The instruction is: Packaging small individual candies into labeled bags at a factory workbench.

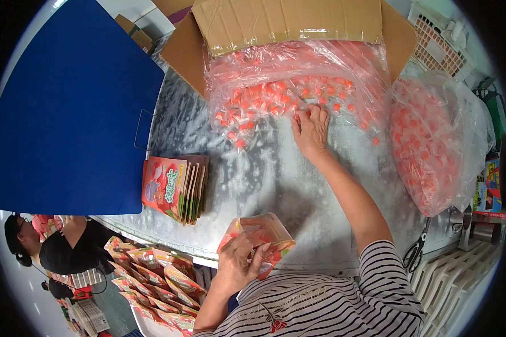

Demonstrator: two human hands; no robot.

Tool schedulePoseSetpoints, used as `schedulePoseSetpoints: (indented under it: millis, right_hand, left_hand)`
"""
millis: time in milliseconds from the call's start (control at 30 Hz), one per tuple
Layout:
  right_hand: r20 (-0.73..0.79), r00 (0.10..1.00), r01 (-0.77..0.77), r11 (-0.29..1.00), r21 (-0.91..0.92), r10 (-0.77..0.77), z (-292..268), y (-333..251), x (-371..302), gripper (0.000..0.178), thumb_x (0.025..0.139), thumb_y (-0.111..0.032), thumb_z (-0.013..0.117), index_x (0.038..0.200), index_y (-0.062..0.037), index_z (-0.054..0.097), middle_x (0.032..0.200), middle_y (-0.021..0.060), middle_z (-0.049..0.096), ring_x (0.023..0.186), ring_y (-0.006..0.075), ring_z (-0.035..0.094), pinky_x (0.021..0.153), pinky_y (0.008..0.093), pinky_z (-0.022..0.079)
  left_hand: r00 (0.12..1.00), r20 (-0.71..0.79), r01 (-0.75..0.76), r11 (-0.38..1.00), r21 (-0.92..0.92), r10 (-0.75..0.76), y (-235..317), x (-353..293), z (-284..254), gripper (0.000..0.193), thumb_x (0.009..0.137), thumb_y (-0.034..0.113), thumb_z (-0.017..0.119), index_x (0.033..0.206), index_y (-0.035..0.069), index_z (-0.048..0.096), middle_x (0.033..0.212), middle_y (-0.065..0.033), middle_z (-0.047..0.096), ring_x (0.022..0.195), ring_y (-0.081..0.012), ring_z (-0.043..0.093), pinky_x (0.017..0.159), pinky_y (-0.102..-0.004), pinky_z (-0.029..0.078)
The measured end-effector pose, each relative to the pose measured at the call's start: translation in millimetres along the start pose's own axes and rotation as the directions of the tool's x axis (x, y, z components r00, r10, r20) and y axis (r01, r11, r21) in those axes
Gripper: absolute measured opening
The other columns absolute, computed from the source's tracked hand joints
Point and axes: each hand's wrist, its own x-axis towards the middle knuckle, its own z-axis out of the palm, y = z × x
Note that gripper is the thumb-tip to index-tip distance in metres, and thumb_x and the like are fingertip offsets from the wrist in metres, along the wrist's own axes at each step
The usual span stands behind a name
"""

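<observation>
My left hand (237, 267) is closed on the near side of a red and green stand-up pouch (276, 250), whose mouth gapes at the table's near edge. Reddish pieces show inside it. My right hand (312, 132) reaches forward to a heap of small orange-red sweets (272, 95) in clear wrappers. Its fingers are curled at the heap's front edge, and what they hold, if anything, is hidden. The sweets spill from a clear pink-tinted plastic bag (298, 70) lying in the mouth of a cardboard carton (292, 22).
A stack of flat pouches (177, 188) stands at left beside a blue board (73, 112). Filled pouches (157, 281) crowd a white tray at lower left. A bulging clear bag of sweets (424, 146) and black-handled scissors (416, 250) lie at right. Another person (67, 247) is at far left.
</observation>
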Motion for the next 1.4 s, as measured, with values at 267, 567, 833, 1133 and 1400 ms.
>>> schedulePoseSetpoints:
  millis: [267, 567, 833, 1133, 1400]
  right_hand:
    - [0.095, 0.986, 0.136, 0.991, 0.001, -0.135, -40.8, -10.5, -55.6, 0.019, 0.083, -0.018, 0.064, 0.097, -0.0074, 0.057, 0.111, 0.0138, 0.05, 0.106, 0.0328, 0.045, 0.098, 0.0483, 0.032]
    - [0.185, 0.95, 0.225, 0.962, 0.153, -0.252, -106.9, -34.2, -132.8, 0.034, 0.084, -0.017, 0.063, 0.114, -0.0042, 0.054, 0.12, 0.0153, 0.05, 0.117, 0.0348, 0.044, 0.103, 0.0476, 0.031]
    - [0.249, 0.966, -0.185, 0.842, 0.507, 0.062, -148.3, 19.6, -123.0, 0.067, 0.082, -0.03, 0.069, 0.136, -0.0019, 0.041, 0.144, 0.0191, 0.033, 0.132, 0.0401, 0.031, 0.108, 0.047, 0.028]
    - [0.522, 0.742, 0.366, 0.907, 0.21, -0.42, -134.7, -29.7, -126.8, 0.092, 0.065, -0.054, 0.076, 0.141, -0.0166, 0.041, 0.152, 0.0154, 0.022, 0.14, 0.0382, 0.018, 0.113, 0.0558, 0.016]
    - [0.276, 0.808, 0.426, 0.84, 0.336, -0.52, -118.6, -25.2, -143.7, 0.031, 0.074, -0.02, 0.075, 0.102, -0.0108, 0.065, 0.121, 0.0074, 0.053, 0.108, 0.0293, 0.051, 0.087, 0.0404, 0.046]
  left_hand:
    - [0.998, -0.059, -0.007, 0.999, -0.033, 0.005, 7.1, -15.5, -4.4, 0.009, 0.083, 0.005, 0.068, 0.088, -0.001, 0.064, 0.078, -0.0111, 0.062, 0.062, -0.0221, 0.059, 0.055, -0.029, 0.045]
    - [0.999, -0.054, -0.005, 1.0, -0.009, 0.004, 9.3, -32.3, -7.1, 0.008, 0.085, 0.004, 0.068, 0.086, -0.002, 0.063, 0.077, -0.0094, 0.06, 0.062, -0.0174, 0.056, 0.055, -0.0269, 0.045]
    - [0.992, -0.118, 0.041, 0.997, -0.066, -0.048, 12.9, -43.3, -16.4, 0.006, 0.084, 0.002, 0.067, 0.085, -0.002, 0.063, 0.078, -0.0113, 0.06, 0.064, -0.0227, 0.058, 0.055, -0.0301, 0.047]
    - [0.992, -0.123, -0.003, 1.0, -0.02, 0.001, 15.6, -47.2, -11.8, 0.007, 0.083, 0.001, 0.068, 0.085, -0.002, 0.063, 0.076, -0.0113, 0.059, 0.061, -0.0218, 0.058, 0.054, -0.0297, 0.047]
    - [0.994, -0.112, -0.004, 1.0, -0.018, 0.002, 15.5, -47.1, -10.8, 0.009, 0.083, 0.003, 0.069, 0.084, -0.003, 0.062, 0.076, -0.0103, 0.06, 0.061, -0.0199, 0.057, 0.055, -0.0285, 0.047]
